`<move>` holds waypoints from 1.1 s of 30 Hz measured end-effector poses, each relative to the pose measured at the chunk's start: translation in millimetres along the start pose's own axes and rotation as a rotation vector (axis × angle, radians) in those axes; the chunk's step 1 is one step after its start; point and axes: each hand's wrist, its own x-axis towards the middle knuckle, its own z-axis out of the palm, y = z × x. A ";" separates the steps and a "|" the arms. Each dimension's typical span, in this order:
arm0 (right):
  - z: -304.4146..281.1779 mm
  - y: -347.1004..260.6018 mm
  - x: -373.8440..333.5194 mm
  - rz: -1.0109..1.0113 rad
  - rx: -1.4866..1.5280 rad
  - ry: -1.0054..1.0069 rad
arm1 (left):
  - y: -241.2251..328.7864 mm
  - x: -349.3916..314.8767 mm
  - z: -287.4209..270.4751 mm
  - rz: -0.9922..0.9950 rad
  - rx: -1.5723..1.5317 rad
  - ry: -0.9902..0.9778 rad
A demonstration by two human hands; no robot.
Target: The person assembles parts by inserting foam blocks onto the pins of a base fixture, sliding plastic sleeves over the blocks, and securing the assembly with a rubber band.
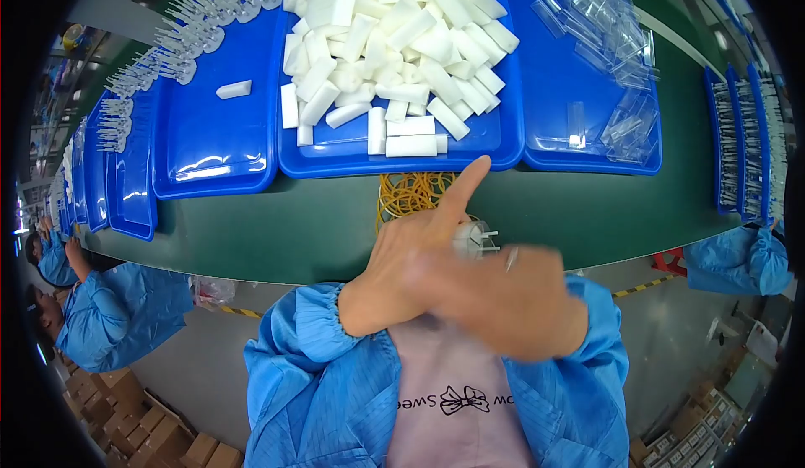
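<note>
My left hand [401, 254] is in front of my chest, its index finger stretched up toward the blue tray's front edge. Just right of it shows a white piece with thin clear prongs [475, 238]. The left hand's other fingers appear closed round this piece, mostly hidden. My right hand [503, 300] crosses over the left one, smeared by motion. A small clear sliver [511, 257] shows at its fingers. Whether the right hand grips anything cannot be made out. Yellow rubber bands [411, 195] lie in a heap just beyond my hands.
White foam blocks [402, 36] fill the middle blue tray [335, 164]. A left tray [214, 145] holds one block [234, 89] and rows of clear pronged pieces [201, 36]. Clear plastic parts [608, 28] lie in the right tray [545, 156]. Co-workers in blue [122, 304] sit at both sides.
</note>
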 end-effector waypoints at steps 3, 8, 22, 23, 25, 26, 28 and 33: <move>-5.4 -28.7 -8.4 -0.183 -0.246 -0.049 | 9.4 3.2 -8.4 -0.327 -0.525 0.006; -31.1 -5.5 -27.1 0.260 -0.462 -0.176 | -2.4 -18.3 -25.0 -0.334 -1.030 0.180; 7.5 40.7 -28.5 0.550 1.789 0.140 | -5.0 -14.6 -8.5 0.215 -0.169 0.444; 9.9 39.4 -27.4 0.632 1.845 0.158 | -3.4 -14.1 -8.4 0.219 0.081 0.502; 8.1 30.7 -18.6 0.616 1.616 0.070 | -10.1 -18.3 -1.5 0.223 0.161 0.523; 6.5 25.3 -13.1 0.593 1.384 -0.011 | -12.4 -19.6 1.6 0.228 0.240 0.543; 9.4 16.5 -8.3 0.609 1.188 -0.037 | -12.0 -15.1 4.1 0.202 0.267 0.519; 12.0 8.6 -1.2 0.306 0.165 0.037 | -8.7 -7.0 3.1 0.171 0.300 0.316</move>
